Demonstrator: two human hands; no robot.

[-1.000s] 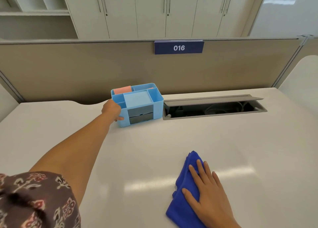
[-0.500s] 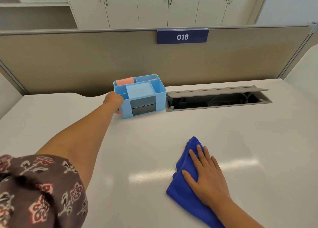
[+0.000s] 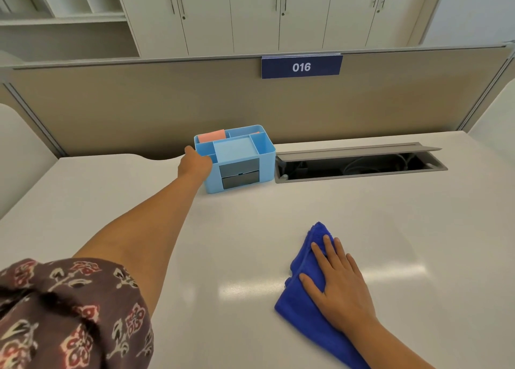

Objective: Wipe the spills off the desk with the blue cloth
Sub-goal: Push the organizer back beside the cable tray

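Note:
A folded blue cloth (image 3: pixel 302 304) lies on the white desk (image 3: pixel 278 215) at the near right. My right hand (image 3: pixel 338 282) rests flat on top of it, fingers spread and pressing it down. My left arm stretches to the back of the desk, where my left hand (image 3: pixel 195 164) grips the left side of a light blue desk organiser (image 3: pixel 239 157). The organiser stands upright against the partition, with pink notes in a back compartment and grey drawers in front. I can make out no spill on the desk surface.
An open cable tray (image 3: pixel 359 164) with its lid raised is sunk into the desk right of the organiser. A beige partition (image 3: pixel 139 104) with a "016" sign (image 3: pixel 301 66) closes off the back. Cupboards stand behind it.
Both hands keep their hold. The organiser appears to have shifted slightly toward the partition; most of the difference is the camera moving. The cloth and right hand stay in place.

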